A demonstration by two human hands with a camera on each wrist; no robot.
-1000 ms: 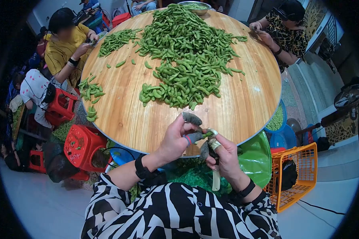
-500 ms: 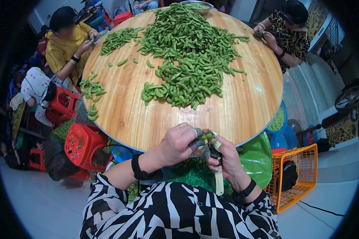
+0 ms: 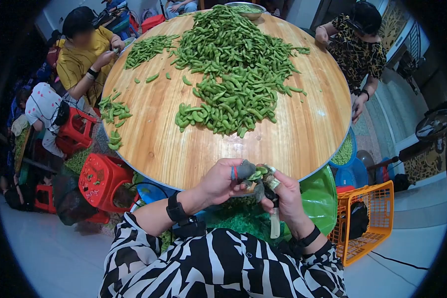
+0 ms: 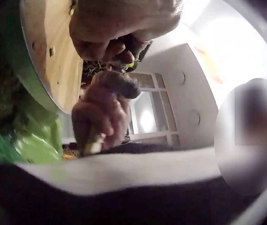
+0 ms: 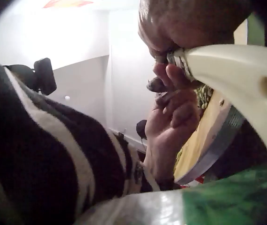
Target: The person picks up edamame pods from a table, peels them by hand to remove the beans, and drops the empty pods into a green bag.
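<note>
Just over the table's near edge, my left hand [image 3: 218,181] pinches a green soybean pod [image 3: 258,172] between its fingertips, which wear grey covers, one with a red band. The pod looks split. My right hand [image 3: 288,198] meets it from the other side, its thumb wrapped in pale tape. Its curled fingers grip a tool with a white handle [image 3: 274,226], which points down toward my lap. In the right wrist view that handle [image 5: 236,65] shows a hole near its end; the tool's working end is hidden in the hand. Fingertips of both hands come together around the pod.
A big heap of soybean pods [image 3: 228,74] covers the middle of the round wooden table [image 3: 149,124]. Below the edge hangs a green bag [image 3: 318,198]. An orange crate [image 3: 367,218] stands at right, red stools [image 3: 102,181] at left. Two people sit across.
My left hand has turned and lowered, its covered thumb now over the pod, which looks more open. The person at right has dropped one arm beside the table.
</note>
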